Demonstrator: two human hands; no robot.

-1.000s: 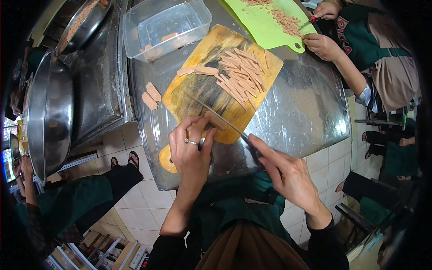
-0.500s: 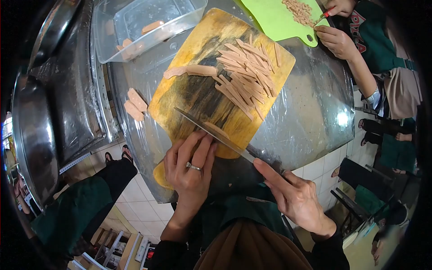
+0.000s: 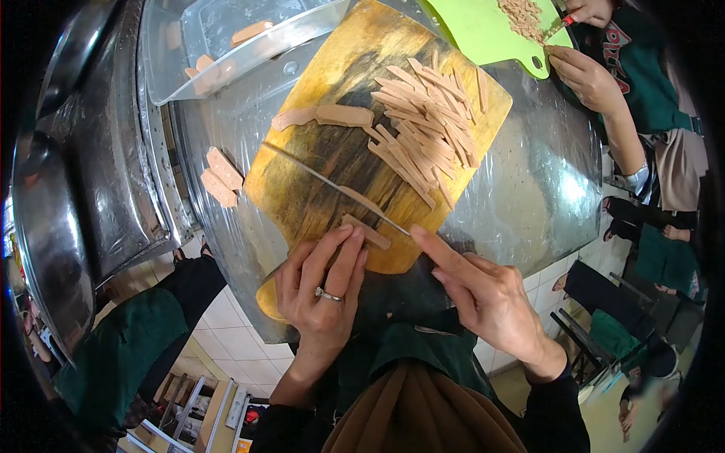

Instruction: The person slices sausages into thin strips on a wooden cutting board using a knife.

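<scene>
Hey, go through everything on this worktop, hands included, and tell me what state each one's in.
Left hand, fingertips on a pink-brown piece
Right hand, closed around the knife
Knife, blade extended across the wooden board
Wooden board, dark-streaked, partly covered
Strips, cut, heaped
Clear container, open, pieces inside
Green board, bearing chopped bits

A bright green cutting board (image 3: 483, 38) bearing chopped pinkish meat (image 3: 521, 16) lies at the upper right, near a co-worker's dark green apron (image 3: 651, 79). At the left, a large metal bowl (image 3: 49, 226) stands beside a metal-edged counter (image 3: 113, 151); pale floor tiles (image 3: 234, 340) show below.
</scene>
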